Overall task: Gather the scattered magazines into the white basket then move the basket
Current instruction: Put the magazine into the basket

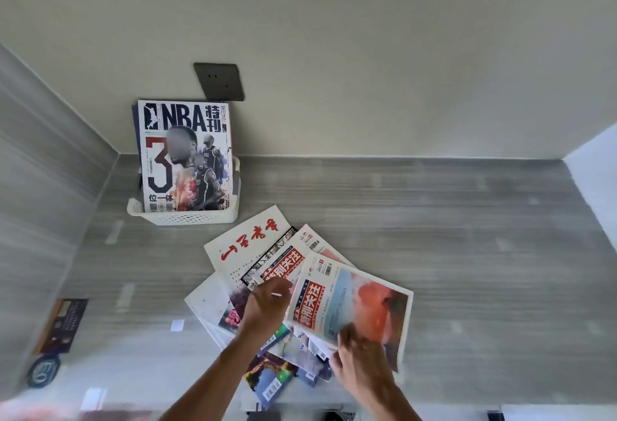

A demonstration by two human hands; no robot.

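On the grey countertop [434, 220], far left by the wall, a white basket [187, 217] holds an upright NBA magazine [185, 157]. Nearer, scattered magazines [253, 247] fan out; the right hand [359, 359] pinches the top magazine [354, 300], the left hand [267, 304] presses curled fingers on the pile.

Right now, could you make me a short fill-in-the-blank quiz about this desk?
1. The NBA magazine stands in the white ____.
2. The basket sits below a dark wall ____.
3. The right hand grips the magazine with the orange-red picture, while the ____ hand rests on the pile.

Missing words: basket; socket; left
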